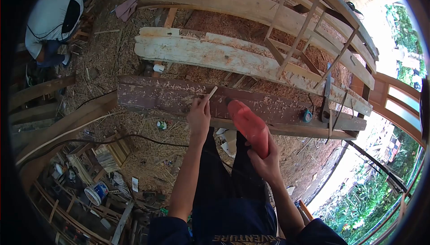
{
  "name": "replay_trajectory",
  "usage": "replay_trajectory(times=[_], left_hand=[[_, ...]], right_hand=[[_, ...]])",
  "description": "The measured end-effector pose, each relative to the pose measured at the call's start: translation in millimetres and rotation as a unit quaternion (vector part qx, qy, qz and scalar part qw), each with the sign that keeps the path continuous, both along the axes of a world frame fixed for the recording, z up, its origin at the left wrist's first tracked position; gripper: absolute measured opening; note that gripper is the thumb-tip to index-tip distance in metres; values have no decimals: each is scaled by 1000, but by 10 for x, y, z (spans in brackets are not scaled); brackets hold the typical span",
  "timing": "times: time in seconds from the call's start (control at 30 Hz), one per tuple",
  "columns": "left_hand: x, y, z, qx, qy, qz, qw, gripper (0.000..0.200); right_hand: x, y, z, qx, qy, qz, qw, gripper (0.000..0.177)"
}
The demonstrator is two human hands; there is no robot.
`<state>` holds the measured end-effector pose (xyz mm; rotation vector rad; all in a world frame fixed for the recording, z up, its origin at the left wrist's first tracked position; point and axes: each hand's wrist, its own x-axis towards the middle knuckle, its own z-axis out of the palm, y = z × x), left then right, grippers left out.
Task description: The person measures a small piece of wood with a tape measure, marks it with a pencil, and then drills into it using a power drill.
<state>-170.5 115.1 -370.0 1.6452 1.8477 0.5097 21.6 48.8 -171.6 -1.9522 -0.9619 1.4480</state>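
Between the fingers of my left hand (pixel 198 115) is a short pale wooden stick (pixel 213 93), pointing up and to the right above the bench. My right hand (pixel 267 163) is wrapped round the lower end of a red plastic bottle (pixel 251 127). The bottle is tilted, its dark tip (pixel 228 100) close to the stick but apart from it. Below both hands lies a long reddish-brown plank (pixel 154 96) scattered with wood shavings.
A blue tape measure (pixel 307 116) and a dark metal tool (pixel 325 110) lie at the plank's right end. Beyond are a whitish board (pixel 179 47) and a wooden frame (pixel 295 30). A person (pixel 53 21) crouches at the upper left. A black cable (pixel 148 136) crosses the floor.
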Motion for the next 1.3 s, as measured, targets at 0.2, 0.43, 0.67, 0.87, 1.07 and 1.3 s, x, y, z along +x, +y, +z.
replay_trajectory(times=[0.2, 0.43, 0.67, 0.87, 1.07, 1.3], left_hand=[[42, -95, -170, 65, 82, -51, 993, 29], [-29, -85, -253, 178, 117, -123, 969, 38], [-24, -174, -346, 81, 50, -124, 988, 49], [-44, -201, -396, 58, 20, -115, 991, 51], [-48, -180, -377, 47, 4, -113, 992, 52], [-50, -184, -378, 63, 23, -121, 990, 54]], right_hand=[[-134, 77, 4, 30, -27, 35, 999, 82], [-181, 72, 5, 41, -58, 64, 995, 82], [-273, 166, 26, 40, -55, 69, 995, 82], [-279, 133, 8, 33, -61, 67, 995, 83], [-292, 169, 29, 44, -75, 72, 994, 83], [-351, 168, 70, 41, -91, 81, 992, 83]])
